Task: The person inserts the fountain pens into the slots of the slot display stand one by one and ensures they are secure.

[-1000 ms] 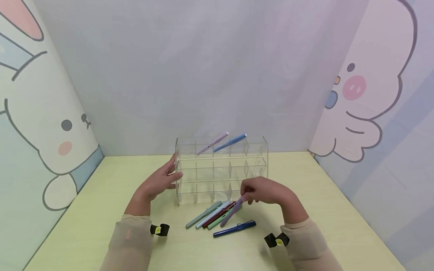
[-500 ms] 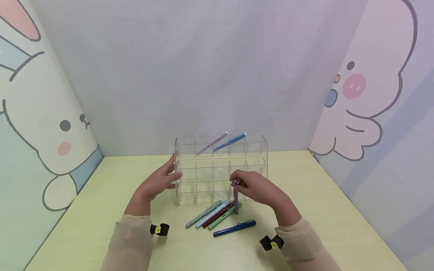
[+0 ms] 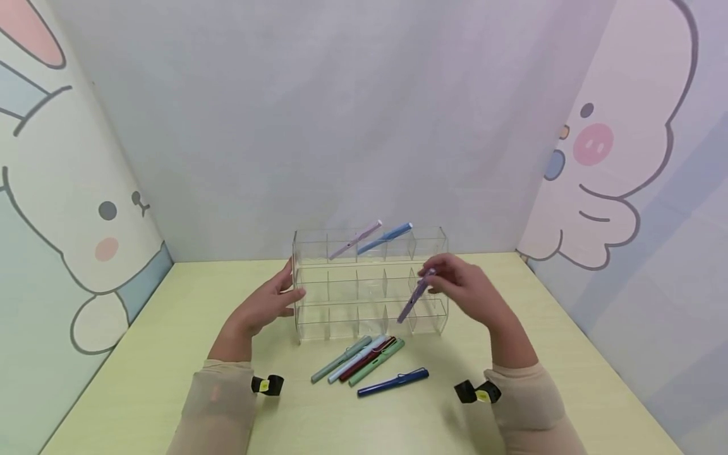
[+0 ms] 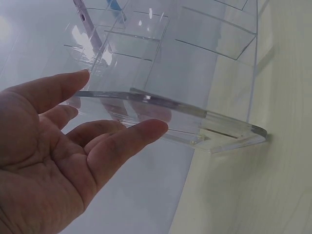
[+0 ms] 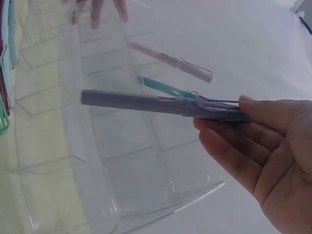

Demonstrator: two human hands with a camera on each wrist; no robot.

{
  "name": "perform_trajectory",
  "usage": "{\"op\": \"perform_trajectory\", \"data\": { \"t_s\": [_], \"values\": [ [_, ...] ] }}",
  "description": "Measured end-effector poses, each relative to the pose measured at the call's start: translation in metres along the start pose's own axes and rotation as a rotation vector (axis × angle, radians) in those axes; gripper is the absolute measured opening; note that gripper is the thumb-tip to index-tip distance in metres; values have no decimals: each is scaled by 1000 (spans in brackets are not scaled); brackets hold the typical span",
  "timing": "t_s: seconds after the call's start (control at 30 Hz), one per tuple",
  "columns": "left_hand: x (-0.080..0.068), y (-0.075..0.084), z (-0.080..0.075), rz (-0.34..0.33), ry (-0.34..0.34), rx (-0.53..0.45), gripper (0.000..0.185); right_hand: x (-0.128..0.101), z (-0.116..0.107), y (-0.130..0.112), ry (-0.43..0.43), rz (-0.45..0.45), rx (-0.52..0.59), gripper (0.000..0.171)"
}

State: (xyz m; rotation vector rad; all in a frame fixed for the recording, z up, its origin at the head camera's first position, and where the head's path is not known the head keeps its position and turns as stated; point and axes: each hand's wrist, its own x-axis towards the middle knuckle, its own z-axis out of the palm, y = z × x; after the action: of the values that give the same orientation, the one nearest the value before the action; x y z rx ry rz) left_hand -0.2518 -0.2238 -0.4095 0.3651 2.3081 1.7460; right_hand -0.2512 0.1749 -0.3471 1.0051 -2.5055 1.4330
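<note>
A clear acrylic organiser with three tiers of compartments stands on the pale green table. My left hand rests flat against its left side wall, fingers straight. My right hand pinches a purple pen by its capped end and holds it tilted in front of the organiser's right side. A pink pen and a blue pen lean in the top tier.
Several pens lie side by side on the table just in front of the organiser, and a dark blue pen lies apart nearer to me. Cartoon-printed panels wall in the table on both sides.
My right hand lifted the purple pen off the pile on the table, then carried it up and to the right, level with the organiser's middle tier. The left hand stayed put.
</note>
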Motion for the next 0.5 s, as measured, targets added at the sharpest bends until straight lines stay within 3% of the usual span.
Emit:
{"op": "perform_trajectory", "data": {
  "t_s": [0.17,0.33,0.4,0.5],
  "values": [
    [1,-1,-2,1,-9,-7,76,-2,-21,2,302,-110,269,26],
    [1,0,-2,5,3,4,76,2,-25,17,589,-220,540,29],
    [1,-1,-1,4,6,-4,76,5,-24,21,666,-253,611,30],
    [2,-2,0,2,-4,-20,76,8,-21,25,752,-278,621,31]
  ]
}}
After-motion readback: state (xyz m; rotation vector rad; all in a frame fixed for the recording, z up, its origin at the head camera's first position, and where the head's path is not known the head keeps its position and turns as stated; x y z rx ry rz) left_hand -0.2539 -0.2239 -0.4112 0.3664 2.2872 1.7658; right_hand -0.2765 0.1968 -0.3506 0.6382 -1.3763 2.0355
